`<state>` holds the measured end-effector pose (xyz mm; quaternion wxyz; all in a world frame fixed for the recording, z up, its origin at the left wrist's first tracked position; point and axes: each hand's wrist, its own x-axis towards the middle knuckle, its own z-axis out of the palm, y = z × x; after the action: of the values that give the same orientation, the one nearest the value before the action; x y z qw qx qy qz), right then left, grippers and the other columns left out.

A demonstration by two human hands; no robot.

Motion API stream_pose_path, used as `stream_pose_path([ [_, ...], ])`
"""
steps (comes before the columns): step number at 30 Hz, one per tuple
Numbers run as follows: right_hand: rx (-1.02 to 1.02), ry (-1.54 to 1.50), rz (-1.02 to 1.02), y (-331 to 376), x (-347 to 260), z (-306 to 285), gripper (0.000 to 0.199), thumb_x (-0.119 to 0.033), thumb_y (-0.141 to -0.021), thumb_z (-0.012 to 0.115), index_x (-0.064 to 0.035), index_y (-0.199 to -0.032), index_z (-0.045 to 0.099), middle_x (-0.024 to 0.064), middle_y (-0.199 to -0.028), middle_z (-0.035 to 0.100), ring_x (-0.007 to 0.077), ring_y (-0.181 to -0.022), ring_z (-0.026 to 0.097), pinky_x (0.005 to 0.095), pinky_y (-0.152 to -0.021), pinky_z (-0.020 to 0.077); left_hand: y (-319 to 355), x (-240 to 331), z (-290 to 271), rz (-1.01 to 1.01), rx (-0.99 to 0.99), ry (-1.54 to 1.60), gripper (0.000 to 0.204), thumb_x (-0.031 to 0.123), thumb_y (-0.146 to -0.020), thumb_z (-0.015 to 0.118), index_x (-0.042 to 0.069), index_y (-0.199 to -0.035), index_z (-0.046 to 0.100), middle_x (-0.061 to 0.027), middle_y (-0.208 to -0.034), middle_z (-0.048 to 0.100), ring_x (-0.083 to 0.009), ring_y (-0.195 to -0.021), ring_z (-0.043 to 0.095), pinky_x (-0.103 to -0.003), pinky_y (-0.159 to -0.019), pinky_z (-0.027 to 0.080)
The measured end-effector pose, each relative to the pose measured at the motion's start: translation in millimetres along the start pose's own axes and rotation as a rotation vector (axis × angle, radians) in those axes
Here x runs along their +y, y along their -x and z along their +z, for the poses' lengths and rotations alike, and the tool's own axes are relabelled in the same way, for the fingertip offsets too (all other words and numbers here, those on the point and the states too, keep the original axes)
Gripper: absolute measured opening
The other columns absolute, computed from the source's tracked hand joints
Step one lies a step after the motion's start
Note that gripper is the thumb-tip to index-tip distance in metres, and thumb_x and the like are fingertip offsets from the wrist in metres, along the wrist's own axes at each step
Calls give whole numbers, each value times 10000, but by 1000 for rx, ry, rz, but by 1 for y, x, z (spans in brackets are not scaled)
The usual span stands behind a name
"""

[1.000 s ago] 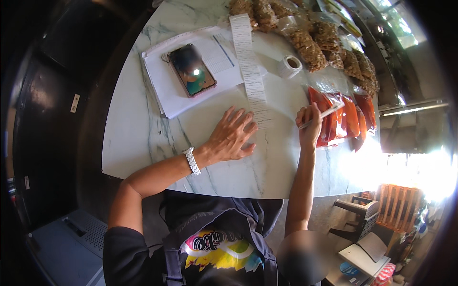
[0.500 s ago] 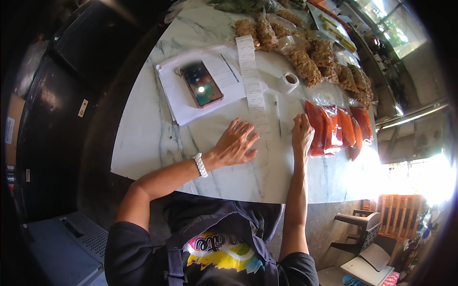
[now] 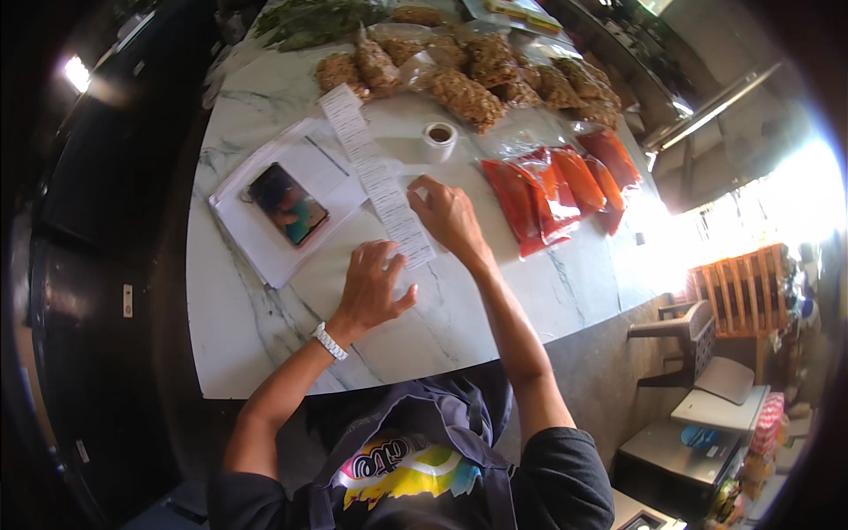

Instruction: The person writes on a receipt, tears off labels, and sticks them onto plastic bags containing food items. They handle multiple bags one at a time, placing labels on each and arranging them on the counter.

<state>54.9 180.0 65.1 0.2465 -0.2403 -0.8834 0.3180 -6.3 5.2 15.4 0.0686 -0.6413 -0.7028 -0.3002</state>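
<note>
A long paper strip of printed rows [image 3: 371, 168] lies on the marble-patterned table. My left hand [image 3: 373, 290] is by its near end, fingers loosely bent and thumb apart, holding nothing. Across the strip's right edge, my right hand [image 3: 449, 219] rests with its fingers drawn together and bent down. What they pinch, if anything, is hidden; no pen shows around them. Left of the strip, a phone [image 3: 288, 203] lies face up on a stack of white papers [image 3: 243, 234]. A white roll [image 3: 439, 141] stands beyond my right hand.
Sealed bags of red-orange liquid [image 3: 539, 199] lie to the right. Several clear bags of brown crispy bits [image 3: 468, 97] line the far side, with leafy greens [image 3: 318, 22] at the far left. A chair [image 3: 689, 340] stands off the table's right side.
My right hand has moved left from beside the red bags to the paper strip. The pen seen there earlier is out of sight. The view has turned, shifting the table's contents left.
</note>
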Motion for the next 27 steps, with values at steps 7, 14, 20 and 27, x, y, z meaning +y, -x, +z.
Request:
stream_pose_path([
  [7,98,201,87,1,-2,24,262,-252,-830,623,-50,-996,600,176,-910,600,348,-836,617,462,-657,503,-7,4,0,22,6,9,367,301,-751,625,27,-979,537,-159,-1097,499,-326,-1057,491,-466,-908,389],
  [14,-29,228,219,38,-10,32,379,-245,-855,595,-48,-1174,540,173,-1066,591,344,-1003,571,446,-810,482,0,2,2,-4,-34,50,299,207,-744,648,37,-966,541,-137,-1102,519,-321,-1064,519,-455,-890,417],
  [20,-50,107,245,72,-22,21,411,-155,-856,518,-40,-1250,489,192,-1144,558,359,-1030,546,460,-847,460,28,26,-7,-115,-106,103,277,137,-768,635,66,-1018,537,-120,-1170,507,-309,-1173,481,-511,-1003,368],
  [27,-110,-36,278,92,-29,1,381,-150,-875,548,7,-1218,499,235,-1047,578,407,-954,557,471,-832,458,64,90,-29,-246,-247,250,248,87,-747,642,40,-986,592,-122,-1146,532,-296,-1209,477,-553,-1064,327],
])
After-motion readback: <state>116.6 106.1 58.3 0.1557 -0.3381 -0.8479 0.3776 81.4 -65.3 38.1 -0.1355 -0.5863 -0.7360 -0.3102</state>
